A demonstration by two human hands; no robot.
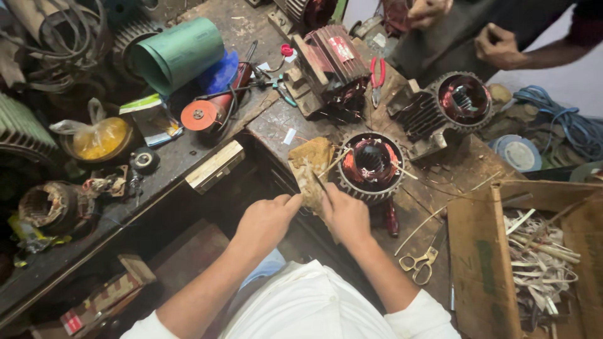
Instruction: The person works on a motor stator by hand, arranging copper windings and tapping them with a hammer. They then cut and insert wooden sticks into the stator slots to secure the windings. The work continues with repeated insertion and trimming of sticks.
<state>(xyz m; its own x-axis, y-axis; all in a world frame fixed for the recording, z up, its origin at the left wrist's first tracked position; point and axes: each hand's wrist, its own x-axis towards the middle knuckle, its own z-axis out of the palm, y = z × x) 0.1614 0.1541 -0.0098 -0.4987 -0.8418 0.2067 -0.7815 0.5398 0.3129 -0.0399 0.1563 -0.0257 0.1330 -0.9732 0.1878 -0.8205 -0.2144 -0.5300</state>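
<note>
While left hand pinches brown paper sheet, right hand grips thin stick (fingers closed) beside stator; best keep paper taut, stick steady.

A green paper roll lay at the bench's back left, beside an angle grinder with an orange disc. Red-handled pliers rested by a red motor. Yellow-handled scissors lay near a cardboard box of scrap strips. Another person's 2 hands showed at the top right.
</note>
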